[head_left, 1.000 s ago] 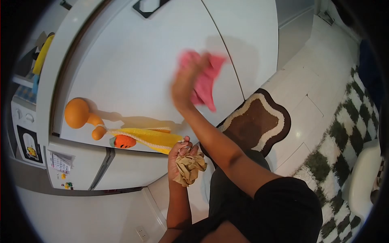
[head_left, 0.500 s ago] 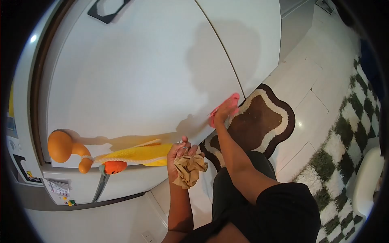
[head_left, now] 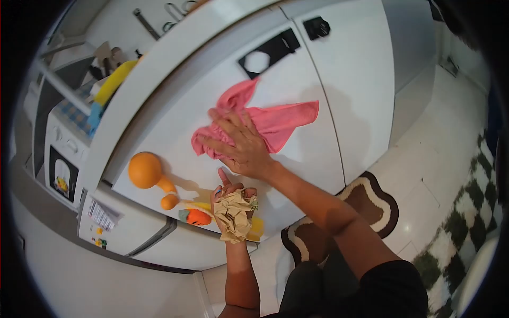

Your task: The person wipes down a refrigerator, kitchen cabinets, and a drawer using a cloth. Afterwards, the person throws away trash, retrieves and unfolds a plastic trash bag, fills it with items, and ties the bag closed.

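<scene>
My right hand (head_left: 246,151) lies flat with spread fingers on a pink cloth (head_left: 281,124), pressing it to the white refrigerator door (head_left: 180,127). The cloth is bunched under the fingers, and its loose end spreads toward the door seam. Below it, my left hand (head_left: 225,185) is closed around a crumpled piece of brown paper (head_left: 235,214), one finger pointing out. Behind the left hand hangs a yellow towel (head_left: 255,229), partly hidden. Close by are a round orange knob-like object (head_left: 145,170) and an orange toy-like piece (head_left: 198,217).
Black holders (head_left: 269,53) are fixed higher on the door. A brown scalloped mat (head_left: 366,204) lies on the pale floor by my legs. A checkered rug (head_left: 456,230) is at the right. A counter with utensils shows at upper left.
My right hand has moved up and left onto the door with the pink cloth, which is now spread out. My left hand still holds the paper. The view has shifted to show more of the kitchen.
</scene>
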`<action>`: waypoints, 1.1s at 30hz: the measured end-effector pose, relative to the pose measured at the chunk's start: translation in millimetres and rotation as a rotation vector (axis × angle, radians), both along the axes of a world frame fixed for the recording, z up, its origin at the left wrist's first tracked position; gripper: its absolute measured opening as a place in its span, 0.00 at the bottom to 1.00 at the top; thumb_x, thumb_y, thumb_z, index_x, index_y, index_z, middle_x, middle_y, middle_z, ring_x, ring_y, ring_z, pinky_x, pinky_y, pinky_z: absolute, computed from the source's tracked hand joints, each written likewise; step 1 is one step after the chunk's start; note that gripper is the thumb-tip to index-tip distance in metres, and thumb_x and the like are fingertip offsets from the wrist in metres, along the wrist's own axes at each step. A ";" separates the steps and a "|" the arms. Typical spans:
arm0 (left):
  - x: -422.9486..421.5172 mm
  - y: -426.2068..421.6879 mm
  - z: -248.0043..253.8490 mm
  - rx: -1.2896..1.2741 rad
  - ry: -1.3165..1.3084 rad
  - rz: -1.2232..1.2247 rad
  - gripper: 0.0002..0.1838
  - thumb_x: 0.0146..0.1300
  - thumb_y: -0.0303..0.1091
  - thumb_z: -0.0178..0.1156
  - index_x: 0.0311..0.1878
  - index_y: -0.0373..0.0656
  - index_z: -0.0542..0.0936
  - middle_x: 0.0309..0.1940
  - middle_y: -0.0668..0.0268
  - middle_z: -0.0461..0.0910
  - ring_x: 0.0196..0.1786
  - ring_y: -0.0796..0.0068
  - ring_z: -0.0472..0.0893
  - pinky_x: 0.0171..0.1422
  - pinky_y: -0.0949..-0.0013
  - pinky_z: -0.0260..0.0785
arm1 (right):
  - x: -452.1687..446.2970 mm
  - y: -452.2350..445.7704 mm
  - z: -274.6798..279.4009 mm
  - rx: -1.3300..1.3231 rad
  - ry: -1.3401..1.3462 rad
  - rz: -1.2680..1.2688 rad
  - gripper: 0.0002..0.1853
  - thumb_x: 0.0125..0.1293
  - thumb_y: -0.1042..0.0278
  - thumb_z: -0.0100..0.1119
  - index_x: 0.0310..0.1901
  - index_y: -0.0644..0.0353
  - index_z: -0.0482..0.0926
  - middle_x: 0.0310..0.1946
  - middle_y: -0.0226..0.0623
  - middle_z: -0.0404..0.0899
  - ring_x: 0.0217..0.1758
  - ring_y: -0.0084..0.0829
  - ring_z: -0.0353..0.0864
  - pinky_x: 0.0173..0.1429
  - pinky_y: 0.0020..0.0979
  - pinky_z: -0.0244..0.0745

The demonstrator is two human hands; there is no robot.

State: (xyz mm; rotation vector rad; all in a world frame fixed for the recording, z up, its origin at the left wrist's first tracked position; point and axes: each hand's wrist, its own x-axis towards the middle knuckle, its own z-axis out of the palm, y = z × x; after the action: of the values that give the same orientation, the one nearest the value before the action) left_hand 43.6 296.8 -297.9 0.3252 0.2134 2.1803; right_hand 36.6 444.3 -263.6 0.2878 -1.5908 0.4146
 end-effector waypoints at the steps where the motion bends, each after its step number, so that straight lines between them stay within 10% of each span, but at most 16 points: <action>1: 3.3 -2.9 5.2 0.072 -0.071 -0.030 0.17 0.62 0.41 0.50 0.54 0.60 0.76 0.23 0.77 0.67 0.31 0.79 0.63 0.42 0.71 0.57 | -2.4 2.2 11.8 0.023 0.011 0.017 0.27 0.52 0.73 0.58 0.56 0.42 0.73 0.65 0.45 0.59 0.68 0.47 0.59 0.68 0.50 0.51; 4: 9.5 -8.1 7.4 0.033 0.003 0.052 0.17 0.61 0.40 0.51 0.54 0.59 0.76 0.24 0.76 0.67 0.32 0.77 0.65 0.43 0.68 0.60 | -24.3 18.0 57.4 0.215 0.330 0.230 0.26 0.44 0.73 0.66 0.50 0.51 0.76 0.56 0.40 0.68 0.60 0.41 0.67 0.63 0.42 0.65; 11: 30.9 -28.8 -10.3 -0.055 -0.045 0.039 0.17 0.60 0.35 0.50 0.53 0.53 0.75 0.19 0.83 0.66 0.29 0.79 0.66 0.43 0.65 0.57 | 6.4 -13.7 129.0 0.189 0.087 0.209 0.20 0.56 0.61 0.61 0.48 0.57 0.69 0.38 0.46 0.75 0.42 0.46 0.74 0.45 0.42 0.69; 13: 32.6 -35.7 -13.0 -0.032 -0.073 0.027 0.16 0.60 0.34 0.50 0.52 0.53 0.76 0.18 0.83 0.67 0.29 0.79 0.66 0.42 0.63 0.58 | 7.2 -34.8 144.4 0.217 -0.353 0.187 0.19 0.62 0.53 0.54 0.46 0.59 0.67 0.32 0.48 0.76 0.39 0.48 0.74 0.43 0.44 0.67; 33: 47.2 -83.6 -9.4 -0.026 -0.197 -0.049 0.17 0.62 0.29 0.50 0.55 0.40 0.68 0.20 0.75 0.62 0.32 0.74 0.66 0.39 0.69 0.63 | -34.9 -173.0 197.3 0.633 -0.728 0.393 0.22 0.69 0.48 0.39 0.48 0.58 0.70 0.33 0.54 0.77 0.40 0.53 0.74 0.48 0.46 0.67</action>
State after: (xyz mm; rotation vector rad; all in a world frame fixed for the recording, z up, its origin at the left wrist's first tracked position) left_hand 90.8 213.2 -307.4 0.0993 0.1220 2.1428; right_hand 1.7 271.3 -66.2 1.0339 -2.3736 0.3155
